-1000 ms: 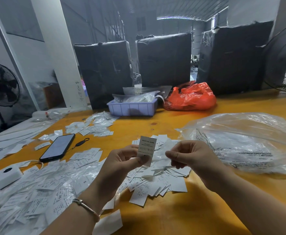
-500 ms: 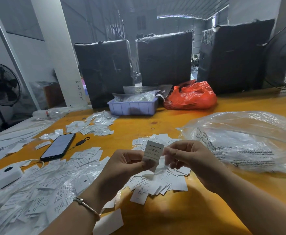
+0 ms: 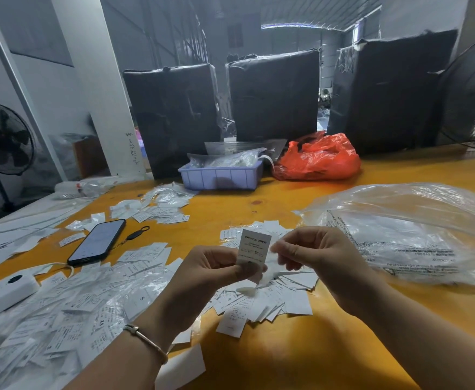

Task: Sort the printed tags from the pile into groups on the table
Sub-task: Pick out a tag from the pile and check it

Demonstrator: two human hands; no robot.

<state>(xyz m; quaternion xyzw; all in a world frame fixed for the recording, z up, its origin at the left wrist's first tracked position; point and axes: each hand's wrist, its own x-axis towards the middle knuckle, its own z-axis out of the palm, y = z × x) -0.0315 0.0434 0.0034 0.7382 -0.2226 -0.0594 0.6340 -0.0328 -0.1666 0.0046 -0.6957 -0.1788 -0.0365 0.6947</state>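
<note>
My left hand [image 3: 211,273] pinches a white printed tag [image 3: 254,246] by its lower edge and holds it upright over the table; "MADE IN CHINA" reads upside down on it. My right hand [image 3: 318,258] is right beside it, its fingertips touching the tag's right edge and curled around another bit of white tag. Below both hands lies a heap of white tags [image 3: 261,302]. A larger pile of tags mixed with clear plastic [image 3: 59,319] spreads at the near left. Further groups of tags [image 3: 157,205] lie toward the back left.
A black phone [image 3: 97,242] lies left of centre, a white device [image 3: 4,291] at the left edge. A large clear plastic bag [image 3: 416,235] fills the right. A lilac tray [image 3: 220,177] and a red bag [image 3: 319,159] sit at the back of the yellow table [image 3: 329,347].
My hands have closed together: the left moved the tag rightward and the right came in until its fingertips met the tag's edge.
</note>
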